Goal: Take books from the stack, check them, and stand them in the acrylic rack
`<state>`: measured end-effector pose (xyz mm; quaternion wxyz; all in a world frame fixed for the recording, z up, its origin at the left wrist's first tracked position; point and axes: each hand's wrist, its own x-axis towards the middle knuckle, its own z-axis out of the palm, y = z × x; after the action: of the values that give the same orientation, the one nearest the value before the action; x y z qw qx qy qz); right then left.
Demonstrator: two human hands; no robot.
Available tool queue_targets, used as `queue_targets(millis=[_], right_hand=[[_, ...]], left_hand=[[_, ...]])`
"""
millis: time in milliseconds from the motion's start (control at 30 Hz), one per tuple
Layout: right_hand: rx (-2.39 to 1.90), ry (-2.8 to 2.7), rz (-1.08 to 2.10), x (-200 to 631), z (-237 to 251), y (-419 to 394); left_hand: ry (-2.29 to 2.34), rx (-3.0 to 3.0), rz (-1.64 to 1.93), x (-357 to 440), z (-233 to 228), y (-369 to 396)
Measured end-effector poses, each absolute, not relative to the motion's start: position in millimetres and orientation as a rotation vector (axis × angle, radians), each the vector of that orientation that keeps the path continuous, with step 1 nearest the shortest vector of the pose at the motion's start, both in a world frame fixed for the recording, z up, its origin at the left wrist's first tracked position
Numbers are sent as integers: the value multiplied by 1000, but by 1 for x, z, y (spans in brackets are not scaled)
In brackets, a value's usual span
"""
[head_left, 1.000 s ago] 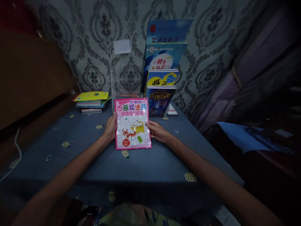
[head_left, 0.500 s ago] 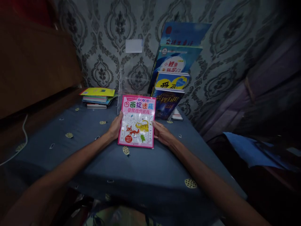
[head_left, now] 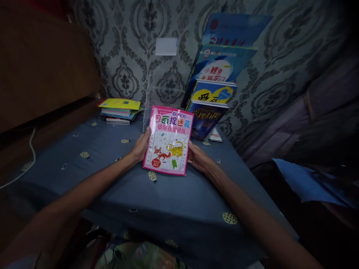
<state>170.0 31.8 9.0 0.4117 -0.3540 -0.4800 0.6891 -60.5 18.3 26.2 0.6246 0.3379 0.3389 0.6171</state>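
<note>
Left hand (head_left: 141, 146): closed on the left edge of the pink picture book (head_left: 168, 140), thumb lying on the cover, fingers hidden under it.
Right hand (head_left: 199, 158): closed on the book's right edge near the lower corner, thumb on top, fingers tucked beneath.
Pink picture book: face up, cover showing a fox and a tiger, tilted a little clockwise; far edge raised toward the wall, near edge low over the table, whether touching the cloth cannot be told.
Place on the table (head_left: 174, 194): over the middle of the far half, well away from the near edge, just in front of the clear acrylic stand (head_left: 157, 97) at the back edge.
Clear acrylic stand: upright against the wall, left part apparently vacant, hard to read through the glare.
Standing books (head_left: 213, 93): four in stepped rows in the right part of the stand, blue and yellow covers facing forward, just beyond the pink book's far right corner.
Flat stack of books (head_left: 119, 110): at the back left corner of the table, yellow cover on top, well apart from both hands.
Cloth: dark blue with small pale motifs, one motif just below the pink book's near edge.
Step in hand: judged as carrying the book in a two-handed hold toward the stand.
Next move calls for: tipping the book further upright, squaring its tilt to the stand, keeping its far corner clear of the standing books.
</note>
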Motion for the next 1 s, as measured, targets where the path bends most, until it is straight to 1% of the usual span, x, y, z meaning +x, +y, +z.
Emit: queue_targets(millis=[233, 433, 633, 833, 1000], right_hand=[[-808, -1169, 1799, 173, 3, 36], [-729, -1191, 1848, 173, -1, 36], [-713, -1233, 1843, 173, -1, 33], [-693, -1179, 1793, 170, 5, 28], [-688, -1155, 1776, 169, 12, 24]], left_hand=[[767, 782, 1383, -63, 24, 21], [790, 742, 1421, -64, 19, 26], [908, 715, 1374, -61, 12, 26], [998, 937, 1503, -50, 7, 15], [1033, 929, 1456, -45, 12, 8]])
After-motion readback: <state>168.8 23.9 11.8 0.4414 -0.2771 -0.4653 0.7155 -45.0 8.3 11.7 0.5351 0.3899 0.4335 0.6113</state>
